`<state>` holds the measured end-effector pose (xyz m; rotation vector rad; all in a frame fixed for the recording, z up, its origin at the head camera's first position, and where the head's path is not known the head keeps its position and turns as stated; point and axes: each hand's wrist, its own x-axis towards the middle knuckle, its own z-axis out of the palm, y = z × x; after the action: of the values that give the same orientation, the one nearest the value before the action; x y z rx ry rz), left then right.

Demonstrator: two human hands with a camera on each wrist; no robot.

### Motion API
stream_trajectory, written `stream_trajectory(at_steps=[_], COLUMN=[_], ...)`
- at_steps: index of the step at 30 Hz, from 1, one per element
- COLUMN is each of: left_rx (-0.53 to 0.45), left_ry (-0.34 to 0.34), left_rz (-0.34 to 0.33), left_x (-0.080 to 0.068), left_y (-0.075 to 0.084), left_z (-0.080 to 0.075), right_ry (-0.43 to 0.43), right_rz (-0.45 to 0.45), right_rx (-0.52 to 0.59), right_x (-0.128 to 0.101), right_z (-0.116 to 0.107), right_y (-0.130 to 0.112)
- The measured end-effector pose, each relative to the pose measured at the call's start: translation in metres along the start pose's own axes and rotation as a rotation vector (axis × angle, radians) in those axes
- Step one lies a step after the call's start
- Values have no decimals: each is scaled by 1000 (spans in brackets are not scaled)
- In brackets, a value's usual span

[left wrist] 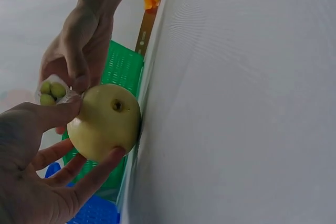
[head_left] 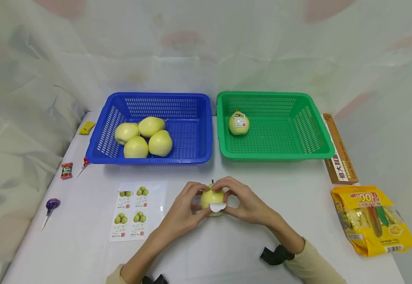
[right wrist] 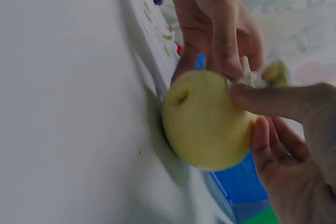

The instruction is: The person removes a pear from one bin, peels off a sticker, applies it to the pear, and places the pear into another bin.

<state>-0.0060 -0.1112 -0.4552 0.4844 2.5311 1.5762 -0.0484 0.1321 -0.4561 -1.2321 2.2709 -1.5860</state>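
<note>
A pale yellow-green pear (head_left: 210, 196) stands upright, stem up, between both hands near the table's middle. My left hand (head_left: 182, 210) grips its left side, fingers round it and the thumb at the front. From the other side my right hand (head_left: 247, 203) holds it likewise. Under the two thumbs a sticker (head_left: 217, 207) touches the pear, its upper part curling away. Printed green fruit shows on this sticker (left wrist: 54, 91) in the left wrist view. The right wrist view shows the underside of the pear (right wrist: 207, 124), with the sticker blurred behind the thumbs.
Several pears lie in a blue basket (head_left: 206, 138). A green basket (head_left: 280, 155) holds one stickered pear (head_left: 239, 124). Left of the hands is a sticker sheet (head_left: 156, 221); candies and a purple lollipop (head_left: 52, 204) lie farther left. On the right are a brown box (head_left: 348, 169) and yellow bag (head_left: 373, 221).
</note>
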Motion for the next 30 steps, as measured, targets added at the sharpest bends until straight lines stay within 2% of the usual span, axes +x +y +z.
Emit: stream_trajectory(at_steps=[3,5,9,16,19,23,26,30], left_rx=[1,-9,-30,-24,-19,-20,-31,-42], left_ry=[-7,-13,-29,-33,-27,-29,-31,-30], left_rz=[-10,-28,-56,-64,-70,-74,-72,-62], left_x=[1,2,3,4,4,3,3,3], left_y=[0,-1,-1,2,2,2,2,2], left_z=[0,0,2,5,5,5,6,7], right_ry=[-36,-26,78,290,332,285,236,242], right_rz=[43,96,238,379,442,443,406,395], right_rx=[33,74,151,113,138,156,111,75], right_x=[0,1,6,14,13,8,5,8], right_z=[-3,-4,1,18,23,25,24,26], right_y=[2,3,4,13,16,17,15,14])
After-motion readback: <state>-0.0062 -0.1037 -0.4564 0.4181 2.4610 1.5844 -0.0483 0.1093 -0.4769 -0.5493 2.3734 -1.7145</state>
